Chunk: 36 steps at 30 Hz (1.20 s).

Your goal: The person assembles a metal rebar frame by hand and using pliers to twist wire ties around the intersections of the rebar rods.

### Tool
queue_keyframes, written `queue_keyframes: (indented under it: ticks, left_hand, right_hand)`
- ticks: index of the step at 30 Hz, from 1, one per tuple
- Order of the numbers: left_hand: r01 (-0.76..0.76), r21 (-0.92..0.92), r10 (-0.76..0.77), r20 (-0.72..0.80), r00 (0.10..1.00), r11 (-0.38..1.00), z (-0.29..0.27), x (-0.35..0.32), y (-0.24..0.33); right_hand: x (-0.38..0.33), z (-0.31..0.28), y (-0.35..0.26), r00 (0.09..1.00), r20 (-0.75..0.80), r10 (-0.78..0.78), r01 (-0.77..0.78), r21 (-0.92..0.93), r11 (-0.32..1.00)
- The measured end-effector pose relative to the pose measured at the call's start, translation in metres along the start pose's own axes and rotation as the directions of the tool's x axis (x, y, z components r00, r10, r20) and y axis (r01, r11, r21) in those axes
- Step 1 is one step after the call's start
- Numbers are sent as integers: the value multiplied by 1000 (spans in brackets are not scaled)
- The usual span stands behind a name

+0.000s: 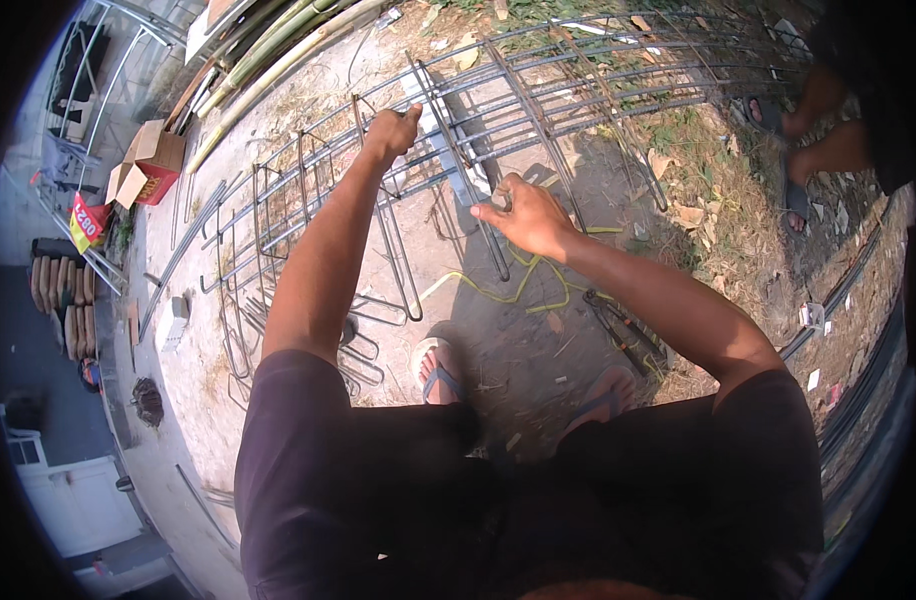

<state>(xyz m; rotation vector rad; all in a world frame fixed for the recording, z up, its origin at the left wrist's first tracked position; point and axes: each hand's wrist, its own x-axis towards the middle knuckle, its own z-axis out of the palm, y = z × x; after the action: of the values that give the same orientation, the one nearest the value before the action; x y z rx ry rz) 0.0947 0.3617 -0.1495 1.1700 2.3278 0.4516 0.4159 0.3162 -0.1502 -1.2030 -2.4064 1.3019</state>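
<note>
A long cage of steel rebar (523, 118) lies across the ground in front of me, with bent stirrups around its long bars. My left hand (393, 133) is closed at the cage, thumb up, beside a pale blue-white board (441, 140) that lies crosswise among the bars. What its fingers hold is hidden. My right hand (528, 213) is pinched at the near end of that board, where a steel stirrup (493, 245) runs under its thumb and fingers. Another stirrup (396, 250) hangs toward me on the left.
Yellow strapping (493, 297) and long-handled cutters (623, 330) lie near my feet. Loose stirrups (363, 370) sit left of them. Bamboo poles (268, 60) and a cardboard box (153, 165) are at far left. Another person's sandalled feet (796, 200) are at right.
</note>
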Motion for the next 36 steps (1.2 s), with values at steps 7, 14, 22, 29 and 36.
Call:
queue_keyframes:
  ticks: [7, 14, 22, 29, 36]
  left_hand:
    - [123, -424, -49, 181, 982, 897, 63, 12, 43]
    - [252, -680, -27, 323, 946, 689, 53, -3, 35]
    - [262, -764, -62, 282, 958, 590, 54, 6, 33]
    - [319, -777, -18, 369, 929, 543, 57, 17, 26]
    - [341, -744, 61, 455, 888, 574, 47, 11, 23]
  right_hand:
    - [9, 62, 54, 989, -105, 102, -73, 249, 966]
    - [-2, 36, 26, 964, 228, 135, -202, 303, 931]
    - [-8, 55, 27, 976, 120, 185, -212, 295, 932]
    - [-11, 42, 26, 991, -77, 105, -85, 231, 969]
    - [8, -20, 7, 960, -252, -125, 156, 106, 982]
